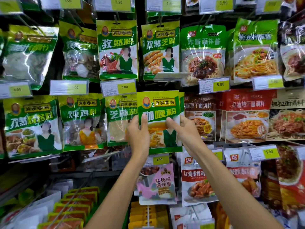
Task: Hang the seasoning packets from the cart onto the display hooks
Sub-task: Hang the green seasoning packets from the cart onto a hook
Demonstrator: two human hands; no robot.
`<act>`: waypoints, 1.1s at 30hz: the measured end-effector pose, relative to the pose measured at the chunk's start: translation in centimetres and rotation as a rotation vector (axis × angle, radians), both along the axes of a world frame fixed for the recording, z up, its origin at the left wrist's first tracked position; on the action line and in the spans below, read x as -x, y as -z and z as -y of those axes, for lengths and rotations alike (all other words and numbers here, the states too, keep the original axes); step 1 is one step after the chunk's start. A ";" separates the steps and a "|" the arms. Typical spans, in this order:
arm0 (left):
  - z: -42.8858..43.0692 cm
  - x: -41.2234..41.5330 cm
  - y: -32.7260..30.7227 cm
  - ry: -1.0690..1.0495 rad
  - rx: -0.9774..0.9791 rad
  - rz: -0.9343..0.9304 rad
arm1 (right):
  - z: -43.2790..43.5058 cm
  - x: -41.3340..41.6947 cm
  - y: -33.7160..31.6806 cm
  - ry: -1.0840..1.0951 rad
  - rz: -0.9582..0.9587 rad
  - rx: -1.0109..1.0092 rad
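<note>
Head view: a green and yellow seasoning packet reads 咖喱粉 in big characters, with a yellow 3.00 price tag just beneath it. The left hand grips its left edge and the right hand its right edge, thumbs curled onto the front. The packet sits upright between both hands, overlapping a hanging 芝麻 packet.

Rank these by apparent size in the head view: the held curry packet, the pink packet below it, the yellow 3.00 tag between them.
1. curry packet, held nearer the camera, which flatters it
2. pink packet
3. yellow 3.00 tag
</note>
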State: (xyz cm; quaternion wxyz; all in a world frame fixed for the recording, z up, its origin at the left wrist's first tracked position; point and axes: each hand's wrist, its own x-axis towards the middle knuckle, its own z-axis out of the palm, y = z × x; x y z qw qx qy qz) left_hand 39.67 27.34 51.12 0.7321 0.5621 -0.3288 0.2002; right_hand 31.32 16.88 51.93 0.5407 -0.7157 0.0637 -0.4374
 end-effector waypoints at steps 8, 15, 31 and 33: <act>-3.1 -2.0 -2.5 -0.526 -0.026 0.536 | 2.0 0.8 1.0 0.008 0.029 -0.124; -5.0 -8.6 -6.8 -1.004 -0.233 0.924 | 3.8 0.7 0.7 0.061 0.033 -0.128; -4.6 -10.1 -7.4 -0.976 -0.267 0.996 | 5.1 -1.8 -0.9 0.151 0.025 -0.109; -4.6 -10.1 -7.4 -0.981 -0.261 1.007 | 5.1 -2.2 -0.7 0.174 0.026 -0.132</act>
